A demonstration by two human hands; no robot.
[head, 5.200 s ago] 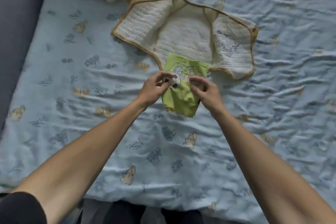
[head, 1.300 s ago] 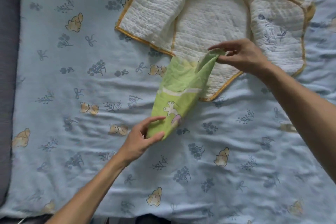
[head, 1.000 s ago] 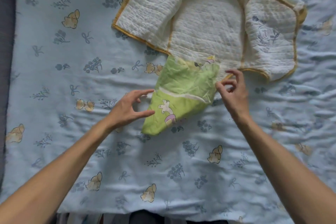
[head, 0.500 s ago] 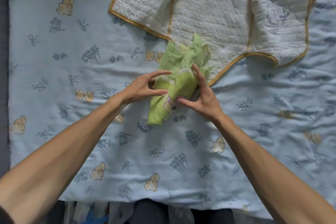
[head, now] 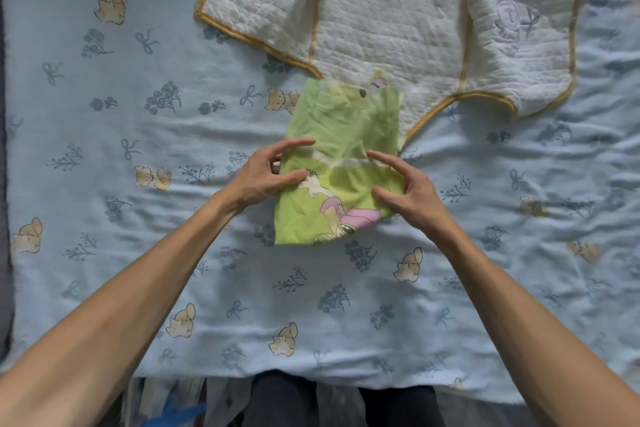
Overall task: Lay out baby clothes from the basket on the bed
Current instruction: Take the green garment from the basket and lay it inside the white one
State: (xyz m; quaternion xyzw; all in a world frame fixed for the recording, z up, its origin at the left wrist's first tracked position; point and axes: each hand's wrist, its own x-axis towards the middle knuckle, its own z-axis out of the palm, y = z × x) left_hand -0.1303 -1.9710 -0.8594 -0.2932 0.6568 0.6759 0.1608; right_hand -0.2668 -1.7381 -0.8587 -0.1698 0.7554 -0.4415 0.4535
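At the near edge of the bed (head: 346,362), a heap of cloth with a blue strip (head: 173,407) is showing just below the sheet's hem, beside dark trousers (head: 332,399). Two bare forearms are reaching up from the bottom corners across a wide stretch of pale blue sheet (head: 104,166) printed with bears and sprigs.

Two garments are lying on the bed. The nearer is a small green garment (head: 343,135) with a cartoon print, lying fairly flat in the middle of the sheet. The left hand (head: 263,177) is resting at its left edge, fingers spread and slightly bent, the thumb touching the cloth. The right hand (head: 412,187) is sitting at its right edge, thumb and fingers curved over the fabric; whether they are actually pinching it, I cannot tell.

Beyond it, one white quilted jacket (head: 388,17) with yellow trim is lying spread open, its lower hem tucked under the green garment's top edge. Open sheet is lying to the left and right of both garments; a dark strip (head: 2,184) is running along the bed's left edge.
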